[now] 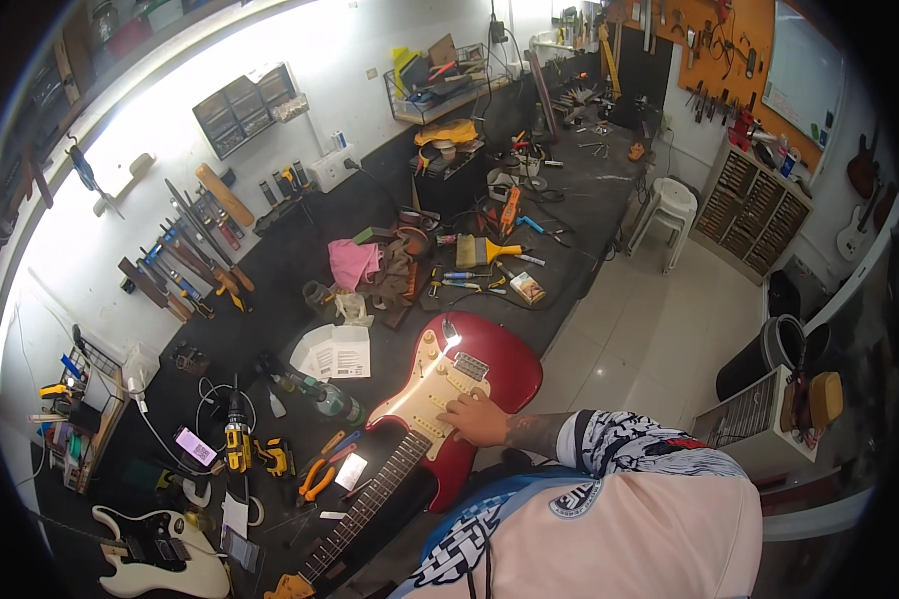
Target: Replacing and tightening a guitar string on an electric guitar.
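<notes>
A red electric guitar (pixel 517 361) with a cream pickguard (pixel 406 399) lies aslant along the bench's near edge. Its fretted neck (pixel 378 496) runs down to the lower left, toward a yellowish headstock (pixel 291 587). My right hand (pixel 476 417) rests over the pickguard beside the pickups, fingers spread and slightly bent, holding no tool that I can see. Whether the fingertips press on strings is too small to tell. On the left side a blue and white patterned sleeve (pixel 459 544) shows, but my left hand is out of view.
Left of the neck lie orange-handled pliers (pixel 320 481), a yellow drill (pixel 238 439), a lit phone (pixel 196 446) and a white guitar body (pixel 160 564). Beyond the red guitar are paper sheets (pixel 335 352), a pink cloth (pixel 355 263) and a wide brush (pixel 484 251). A white stool (pixel 666 212) stands right of the bench.
</notes>
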A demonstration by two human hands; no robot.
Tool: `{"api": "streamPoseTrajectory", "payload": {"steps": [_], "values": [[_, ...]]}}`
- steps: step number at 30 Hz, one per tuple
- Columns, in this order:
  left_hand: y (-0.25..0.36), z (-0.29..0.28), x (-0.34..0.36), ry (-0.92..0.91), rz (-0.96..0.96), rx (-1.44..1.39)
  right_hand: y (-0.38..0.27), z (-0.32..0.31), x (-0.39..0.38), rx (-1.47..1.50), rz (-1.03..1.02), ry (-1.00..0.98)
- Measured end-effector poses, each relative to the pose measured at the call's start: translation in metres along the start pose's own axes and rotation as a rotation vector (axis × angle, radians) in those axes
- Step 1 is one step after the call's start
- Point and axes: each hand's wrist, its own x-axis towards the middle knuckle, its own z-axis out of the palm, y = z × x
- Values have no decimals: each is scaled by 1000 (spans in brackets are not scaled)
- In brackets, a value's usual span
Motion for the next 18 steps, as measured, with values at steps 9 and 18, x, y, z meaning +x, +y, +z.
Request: {"api": "streamPoseTrajectory", "payload": {"steps": [9, 18], "values": [[-62, 48, 29, 290, 153, -28, -1, -3, 5, -13, -16, -2], [-83, 48, 28, 219, -80, -28, 1, -3, 2, -13, -7, 8]]}}
